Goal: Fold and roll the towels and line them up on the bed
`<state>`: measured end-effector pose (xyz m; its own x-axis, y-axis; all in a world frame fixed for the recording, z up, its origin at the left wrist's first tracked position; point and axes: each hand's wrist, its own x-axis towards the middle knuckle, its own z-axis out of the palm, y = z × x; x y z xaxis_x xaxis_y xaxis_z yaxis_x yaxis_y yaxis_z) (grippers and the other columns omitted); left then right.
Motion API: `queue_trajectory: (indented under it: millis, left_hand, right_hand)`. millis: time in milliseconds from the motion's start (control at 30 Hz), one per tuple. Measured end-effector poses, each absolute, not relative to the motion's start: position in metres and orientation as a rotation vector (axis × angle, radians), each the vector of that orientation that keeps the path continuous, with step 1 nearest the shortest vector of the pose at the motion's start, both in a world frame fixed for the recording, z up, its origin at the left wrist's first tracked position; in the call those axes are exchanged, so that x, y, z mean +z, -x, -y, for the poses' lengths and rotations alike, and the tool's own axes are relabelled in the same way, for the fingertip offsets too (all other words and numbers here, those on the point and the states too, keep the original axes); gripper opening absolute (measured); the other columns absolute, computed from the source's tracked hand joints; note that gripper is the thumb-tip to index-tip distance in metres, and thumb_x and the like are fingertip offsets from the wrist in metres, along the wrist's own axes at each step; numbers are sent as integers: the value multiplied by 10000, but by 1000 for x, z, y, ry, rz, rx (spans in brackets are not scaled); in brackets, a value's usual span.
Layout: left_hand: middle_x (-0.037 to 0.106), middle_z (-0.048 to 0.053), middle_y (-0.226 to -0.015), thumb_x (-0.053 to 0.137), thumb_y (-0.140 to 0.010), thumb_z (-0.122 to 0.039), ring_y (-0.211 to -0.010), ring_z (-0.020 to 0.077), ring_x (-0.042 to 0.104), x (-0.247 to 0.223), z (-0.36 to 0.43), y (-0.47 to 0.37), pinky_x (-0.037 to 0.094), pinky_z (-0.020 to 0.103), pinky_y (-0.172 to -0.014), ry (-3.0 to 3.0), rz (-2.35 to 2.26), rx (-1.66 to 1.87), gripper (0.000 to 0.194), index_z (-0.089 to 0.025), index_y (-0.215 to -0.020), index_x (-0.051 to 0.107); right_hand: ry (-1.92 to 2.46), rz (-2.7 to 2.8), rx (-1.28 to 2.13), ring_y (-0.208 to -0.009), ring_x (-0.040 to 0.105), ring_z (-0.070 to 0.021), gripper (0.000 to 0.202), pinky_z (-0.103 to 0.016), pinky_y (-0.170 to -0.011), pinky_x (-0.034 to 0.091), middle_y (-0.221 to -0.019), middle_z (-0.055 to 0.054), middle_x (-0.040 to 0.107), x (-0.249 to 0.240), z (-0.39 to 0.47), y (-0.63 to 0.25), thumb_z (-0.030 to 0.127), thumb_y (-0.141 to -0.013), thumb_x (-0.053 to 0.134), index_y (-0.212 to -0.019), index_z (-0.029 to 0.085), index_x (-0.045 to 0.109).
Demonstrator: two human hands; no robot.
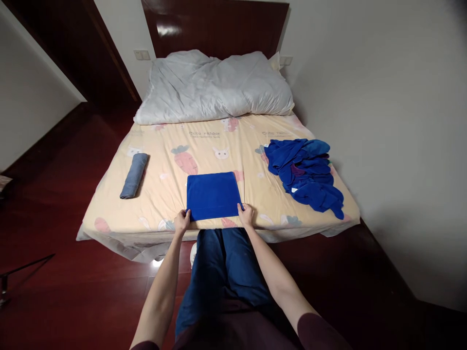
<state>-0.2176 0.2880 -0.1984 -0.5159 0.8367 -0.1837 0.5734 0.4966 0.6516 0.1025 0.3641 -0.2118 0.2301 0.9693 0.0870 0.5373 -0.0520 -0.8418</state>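
The left hand (pixel 182 221) is gripping the near left corner of a blue cloth (pixel 213 197), its thumb lying on top and its fingers closing tightly with only the fabric between them. The right hand (pixel 246 215) is pinching the near right corner in the same manner, thumb uppermost. The blue cloth is lying flat as a neat, near-rectangular panel at the middle of the bed's front edge, its far edge resting on a yellow patterned sheet (pixel 160 141); the number of layers is not showing clearly. Both forearms are reaching forward, one on each side of the blue trousers (pixel 248 272), and the person is standing close against the bed. To the left of the cloth, well apart from it, a grey-blue roll (pixel 134 176) is lying slightly aslant on the sheet. To the right, also apart, a heap of blue fabric (pixel 310 170) is sitting crumpled, with a purple patch and small white labels showing among its folds. At the far end, a pale grey quilt (pixel 219 90) is lying bunched across the bed's width before a dark wooden headboard (pixel 219 26). Dark red flooring (pixel 54 291) is surrounding the near side of the bed
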Motion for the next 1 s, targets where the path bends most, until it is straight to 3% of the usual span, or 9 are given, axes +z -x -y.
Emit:
queue_trajectory:
  millis: [200,300,400,500,600,767,900,1000]
  left_hand:
    - [762,168,-985,523,-925,-468,-958,352,719,-192,-297,215,493,398,-790,-1157,-2306,582,325,-192,-982,686]
    - [755,186,-1050,523,-936,-459,-996,356,715,-185,-299,211,501,413,-807,-1161,-2349,532,311,-197,-1031,661]
    - [765,155,-974,534,-950,-431,-969,321,724,-173,-295,211,508,389,-803,-1203,-2371,517,256,-208,-1041,621]
    - [766,114,-940,518,-971,-397,-957,281,722,-158,-279,219,514,365,-807,-1317,-2363,547,227,-225,-1103,584]
    - [738,136,-1116,468,-993,-374,-1057,277,697,-147,-253,229,528,385,-876,-1465,-2324,594,248,-226,-1153,586]
    - [565,132,-1471,430,-993,-303,-1392,266,508,-152,-226,230,409,444,-1171,-2000,-1987,706,369,-209,-1315,584]
    - [426,130,-1596,433,-946,-202,-1506,271,363,-172,-236,212,347,490,-1233,-2273,-1812,621,520,-166,-1462,494]
    - [428,148,-1589,461,-882,-140,-1500,295,369,-183,-247,201,331,510,-1236,-2276,-1880,496,593,-141,-1475,493]
  right_hand:
    - [1833,1459,750,-471,432,-131,507,-245,-478,282,-442,29,445,-209,-386,-113,555,-818,628,-467,254,419]
    - [1879,1478,767,-517,531,-157,471,-239,-495,326,-444,19,495,-204,-390,-114,523,-814,664,-475,249,487]
    - [1907,1476,755,-613,627,-198,366,-252,-545,391,-509,-27,599,-196,-390,-112,463,-802,696,-536,240,585]
    - [1909,1451,715,-724,689,-241,243,-293,-642,477,-682,-93,722,-186,-387,-118,417,-839,640,-719,214,701]
    - [1850,1444,665,-900,717,-263,332,-362,-818,536,-997,-146,774,-177,-377,-137,379,-913,501,-1044,170,723]
    - [1459,1822,504,-1284,593,-268,427,-447,-1119,435,-1356,-128,665,-169,-343,-170,333,-961,465,-1318,181,643]
    - [1144,2260,430,-1428,479,-246,505,-472,-1186,384,-1518,-76,544,-169,-328,-163,228,-974,470,-1475,225,533]
    - [1068,2410,419,-1467,437,-247,563,-478,-1211,364,-1556,-72,496,-172,-330,-147,149,-938,492,-1497,211,514]
